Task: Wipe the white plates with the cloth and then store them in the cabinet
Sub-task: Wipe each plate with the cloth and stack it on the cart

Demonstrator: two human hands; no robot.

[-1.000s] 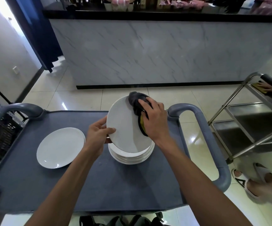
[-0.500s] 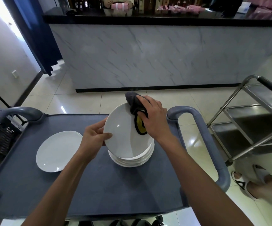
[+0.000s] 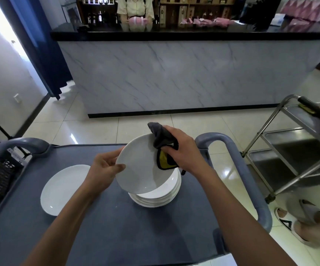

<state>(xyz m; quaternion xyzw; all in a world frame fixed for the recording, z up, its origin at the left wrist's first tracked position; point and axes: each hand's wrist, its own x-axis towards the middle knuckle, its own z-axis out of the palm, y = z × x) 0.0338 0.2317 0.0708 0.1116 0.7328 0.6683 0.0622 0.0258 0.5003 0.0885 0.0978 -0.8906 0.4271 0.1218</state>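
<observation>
Held: our left hand (image 3: 105,166) pinches the rim of a white plate (image 3: 136,169), thumb on its face, tilted above the stack of plates (image 3: 161,196). Our right hand (image 3: 182,150) grips the grey-and-yellow cloth (image 3: 162,144) against the plate's upper right edge. Step, as we judge it: wiping. Next calls for sweeping the cloth across the remaining face. Plate: glossy, plain, shallow. One more plate (image 3: 63,189) lies apart on the grey cart (image 3: 117,227).

The raised plate (image 3: 140,169) hides much of the stack (image 3: 161,196).
</observation>
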